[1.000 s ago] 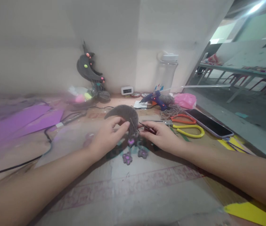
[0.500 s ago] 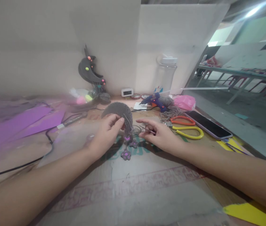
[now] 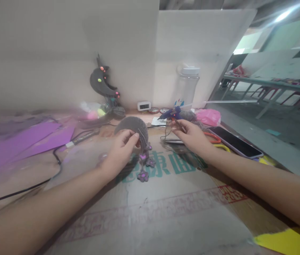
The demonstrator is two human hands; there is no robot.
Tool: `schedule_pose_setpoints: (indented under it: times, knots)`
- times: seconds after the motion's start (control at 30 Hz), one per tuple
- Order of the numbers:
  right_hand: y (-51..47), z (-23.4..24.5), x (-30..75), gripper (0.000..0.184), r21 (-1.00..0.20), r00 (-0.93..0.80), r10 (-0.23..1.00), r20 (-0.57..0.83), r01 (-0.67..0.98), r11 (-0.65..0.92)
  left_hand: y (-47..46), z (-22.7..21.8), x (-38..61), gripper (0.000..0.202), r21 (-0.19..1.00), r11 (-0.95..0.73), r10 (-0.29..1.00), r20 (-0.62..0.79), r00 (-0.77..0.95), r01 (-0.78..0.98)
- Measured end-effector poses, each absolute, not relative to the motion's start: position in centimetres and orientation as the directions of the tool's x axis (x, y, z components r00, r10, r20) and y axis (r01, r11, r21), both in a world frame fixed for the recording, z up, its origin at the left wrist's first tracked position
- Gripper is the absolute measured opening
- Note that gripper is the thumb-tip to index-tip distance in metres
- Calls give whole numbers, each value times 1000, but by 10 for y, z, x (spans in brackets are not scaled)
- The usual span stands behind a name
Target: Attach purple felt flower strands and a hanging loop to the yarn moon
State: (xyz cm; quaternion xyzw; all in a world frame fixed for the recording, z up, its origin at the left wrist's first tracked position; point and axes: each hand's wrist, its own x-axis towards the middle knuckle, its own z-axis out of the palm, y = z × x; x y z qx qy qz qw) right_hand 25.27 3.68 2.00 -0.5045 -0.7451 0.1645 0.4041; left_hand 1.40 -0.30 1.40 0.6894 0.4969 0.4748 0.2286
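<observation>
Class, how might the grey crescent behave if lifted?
The grey crescent is probably fairly stiff, since its curve shows no sag. The left hand's thumb-and-finger grip suggests it may be light. Its dangling flower charms would likely swing.

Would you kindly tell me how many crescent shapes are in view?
2: a grey crescent in the left hand, and a dotted crescent farther back, left of it. Others may be hidden.

Held crescent (image 3: pixel 131 124) fuzzy, matt; phone screen (image 3: pixel 235 141) glossy; bottle (image 3: pixel 187 86) smooth plastic.
</observation>
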Motion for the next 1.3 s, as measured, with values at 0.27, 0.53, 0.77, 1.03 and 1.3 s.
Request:
schedule_pose_setpoints:
  times: [0.27, 0.53, 0.77, 1.03, 1.3]
  knots:
    - [17, 28, 254, 46, -595, -190, 729, 658, 461, 658, -7, 6, 17, 30, 811, -358, 934, 310, 179, 463]
    - [-11, 11, 234, 37, -683, -330, 805, 493, 427, 593, -17, 14, 21, 31, 674, -409, 912, 314, 262, 615]
    - [-6, 14, 228, 16, -721, -392, 825, 408, 416, 554, -19, 13, 22, 34, 671, -382, 916, 182, 358, 636]
    - [-8, 13, 235, 20, -574, -474, 726, 499, 447, 686, -17, 14, 22, 42, 661, -401, 914, 251, 317, 634]
    - [9, 10, 250, 33, -74, -607, 463, 646, 554, 829, -16, 13, 21, 40, 607, -434, 901, 299, 315, 666]
